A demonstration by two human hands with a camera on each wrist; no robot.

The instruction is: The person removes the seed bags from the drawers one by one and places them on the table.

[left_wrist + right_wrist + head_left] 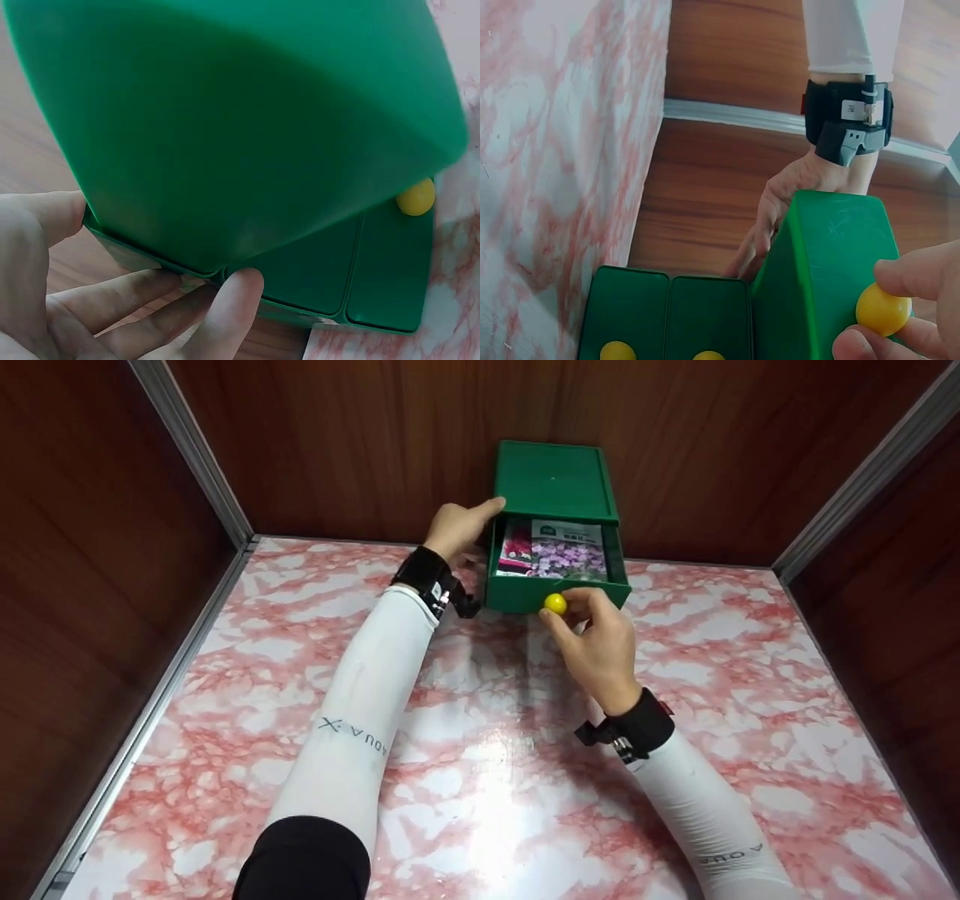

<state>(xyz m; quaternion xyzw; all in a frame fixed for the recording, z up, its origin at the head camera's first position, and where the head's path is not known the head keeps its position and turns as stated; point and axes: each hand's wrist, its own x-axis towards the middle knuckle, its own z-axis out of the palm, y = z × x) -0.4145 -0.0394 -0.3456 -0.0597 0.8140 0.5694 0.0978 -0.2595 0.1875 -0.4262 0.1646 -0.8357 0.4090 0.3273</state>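
Note:
A green drawer cabinet (553, 478) stands against the back panel, with its top drawer (514, 597) pulled out. Flower-picture packets lie inside: one with purple blooms (568, 556), another with red ones (514, 553) at its left. My right hand (604, 649) pinches the round yellow knob (555, 604) on that drawer's front between thumb and fingers. At the cabinet's left side is my left hand (456, 526), a digit on the top edge and the fingers (127, 296) along the side wall. Two closed drawer fronts (630, 307) show below, with yellow knobs (618, 351).
Brown wood-look panels (360, 450) with metal edge strips (202, 450) enclose the table at the back and both sides. The tabletop (480, 780) has a red and white marbled pattern. Each wrist wears a black strap with a small camera.

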